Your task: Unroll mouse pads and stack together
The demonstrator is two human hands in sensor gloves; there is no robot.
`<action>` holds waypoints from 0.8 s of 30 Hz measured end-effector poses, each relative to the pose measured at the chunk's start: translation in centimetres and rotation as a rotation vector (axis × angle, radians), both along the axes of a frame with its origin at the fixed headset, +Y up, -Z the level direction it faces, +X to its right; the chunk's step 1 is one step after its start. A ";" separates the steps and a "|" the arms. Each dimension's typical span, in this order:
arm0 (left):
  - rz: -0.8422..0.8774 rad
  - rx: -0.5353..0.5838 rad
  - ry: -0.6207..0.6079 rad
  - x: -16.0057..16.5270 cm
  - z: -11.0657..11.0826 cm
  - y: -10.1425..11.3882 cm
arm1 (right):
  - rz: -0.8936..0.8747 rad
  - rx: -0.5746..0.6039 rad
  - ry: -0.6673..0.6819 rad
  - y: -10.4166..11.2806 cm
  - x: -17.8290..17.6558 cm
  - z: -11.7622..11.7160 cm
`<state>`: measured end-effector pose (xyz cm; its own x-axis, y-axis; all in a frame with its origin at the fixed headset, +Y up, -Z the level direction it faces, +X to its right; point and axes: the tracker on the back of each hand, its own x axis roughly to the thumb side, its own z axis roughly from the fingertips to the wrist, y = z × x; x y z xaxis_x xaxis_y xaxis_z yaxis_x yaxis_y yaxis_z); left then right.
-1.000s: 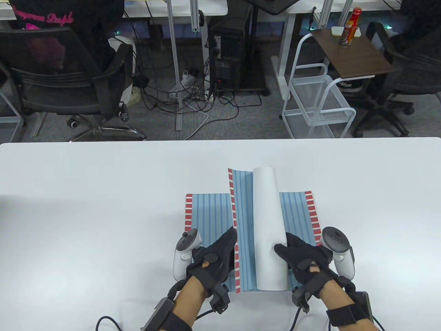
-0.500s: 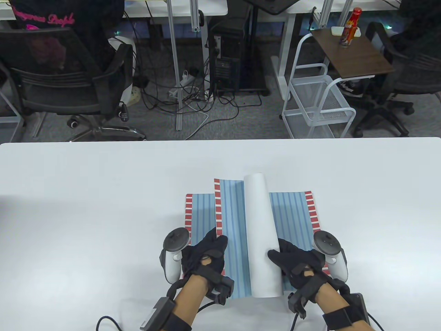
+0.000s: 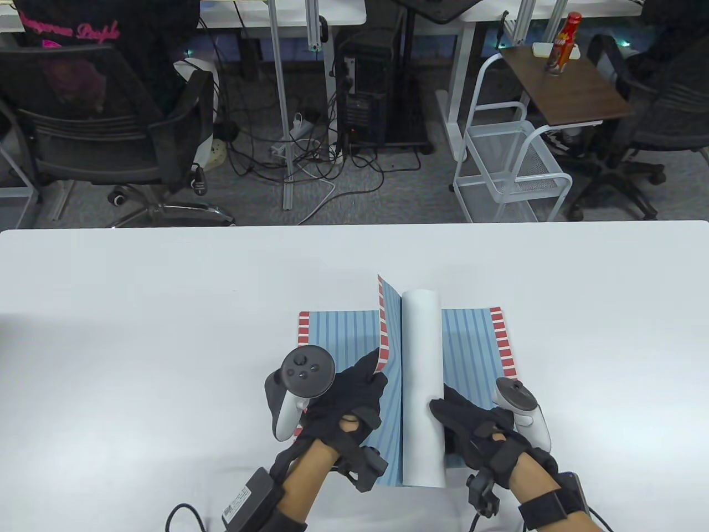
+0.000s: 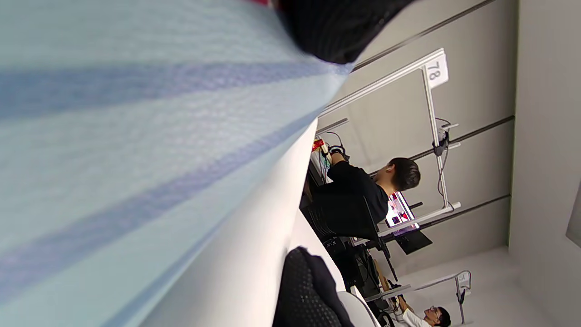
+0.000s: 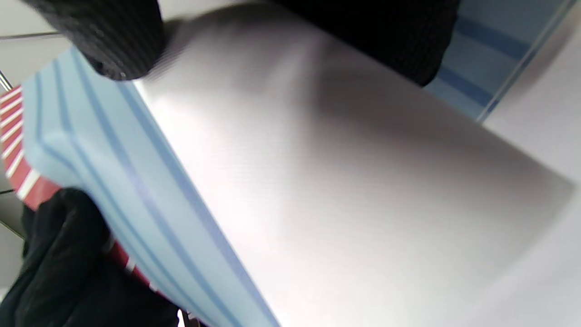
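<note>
A flat blue-striped mouse pad with red-checked ends lies on the white table. On it sits a second pad, half unrolled: its white-backed roll stands along the middle and its freed red-edged end curls upward. My left hand pinches that raised end near its front corner. My right hand grips the front part of the roll. The right wrist view shows the white roll and blue stripes close up; the left wrist view shows blue striped fabric.
The two pads sit near the table's front centre. Beyond the far edge are office chairs, cables and a computer tower, and a white wire cart with a wooden top holding a bottle.
The freed end, which lay spread to the left, has been lifted and swung right toward the roll. My left hand rose and turned with it. The roll shifted slightly right.
</note>
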<state>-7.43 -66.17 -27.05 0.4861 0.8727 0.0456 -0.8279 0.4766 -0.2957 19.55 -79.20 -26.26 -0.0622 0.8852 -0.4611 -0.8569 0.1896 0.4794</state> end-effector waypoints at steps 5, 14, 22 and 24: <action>-0.031 0.039 -0.042 0.1 0.1 2.5 | -0.029 -0.003 -0.022 -0.1 0.4 -0.1; -0.021 0.069 -0.083 -0.3 0.0 5.7 | -0.047 -0.033 -0.057 -0.6 1.2 -0.4; -0.030 0.108 -0.087 -0.6 0.2 8.4 | -0.059 -0.051 -0.109 -1.1 2.5 -0.7; -0.042 0.119 -0.089 -0.5 0.2 9.0 | -0.064 -0.053 -0.113 -1.1 2.6 -0.7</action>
<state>-7.96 -57.16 -26.82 0.5115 0.8375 0.1921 -0.7797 0.5463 -0.3059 22.19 -80.31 -26.99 0.0482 0.8597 -0.5085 -0.8902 0.2679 0.3684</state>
